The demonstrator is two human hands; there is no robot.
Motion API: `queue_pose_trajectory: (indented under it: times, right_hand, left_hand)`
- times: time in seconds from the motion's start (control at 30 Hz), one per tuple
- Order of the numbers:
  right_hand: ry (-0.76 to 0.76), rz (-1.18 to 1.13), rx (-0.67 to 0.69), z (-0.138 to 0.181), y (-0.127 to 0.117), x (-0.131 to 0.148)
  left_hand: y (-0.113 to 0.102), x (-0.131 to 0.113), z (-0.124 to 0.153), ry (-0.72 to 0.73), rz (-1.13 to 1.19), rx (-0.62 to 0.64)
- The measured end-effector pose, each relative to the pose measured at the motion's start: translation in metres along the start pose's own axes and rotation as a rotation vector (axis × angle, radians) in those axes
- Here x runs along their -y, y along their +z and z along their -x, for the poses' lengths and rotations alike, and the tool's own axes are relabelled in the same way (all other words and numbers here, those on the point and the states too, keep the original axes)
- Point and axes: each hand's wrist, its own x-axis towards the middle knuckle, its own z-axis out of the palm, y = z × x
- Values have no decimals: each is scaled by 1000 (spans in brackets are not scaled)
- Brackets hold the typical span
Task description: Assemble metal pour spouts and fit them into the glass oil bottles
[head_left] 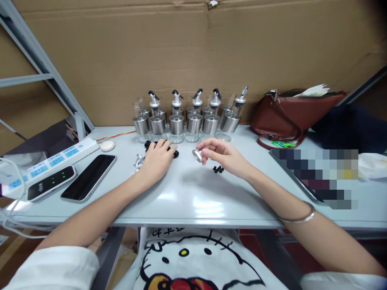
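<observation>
A small silver metal cap [197, 155] is pinched between the thumb and fingers of my right hand [222, 154], raised slightly over the table. My left hand [159, 158] lies palm down, fingers reaching over a group of black round parts [148, 144]. Its fingertips touch or hover just above them, and the palm hides some of the pile. Beside the left wrist are loose silver pieces [139, 162]. Under the right hand sit small black parts [218, 169]. Behind both hands stand glass bottles with steel sleeves [176, 125], several topped by pourer spouts [197, 96].
A power strip [57, 161], a black-screened phone [89, 178], a white device with green lights [52, 183] and a round white case [108, 146] lie left. On the right are a brown bag [284, 112] and a blurred flat item [314, 173]. Cardboard [181, 48] walls the back.
</observation>
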Motion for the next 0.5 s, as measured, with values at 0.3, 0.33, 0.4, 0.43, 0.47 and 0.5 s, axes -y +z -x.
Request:
queue_pose_trajectory:
  times: [0.3,0.33,0.4,0.43,0.47,0.5]
  right_hand:
    - [-9,30,-5,1,-3,0]
    - [-17,28,-18,1,-3,-1]
    - [-42,21,-58,1,-3,-1]
    - [-56,17,-87,0,-3,-1]
    - [-69,13,-122,-1,-3,-2]
    - [-79,9,-155,-1,-4,-2]
  left_hand:
    - [0,2,0,79,-15,-23]
    - [-2,0,0,75,3,-30]
    - [-7,-4,1,53,66,-51]
    - [-10,-7,2,30,128,-69]
    - [-13,-10,3,-2,218,-89]
    - [-14,-12,4,-45,334,-107]
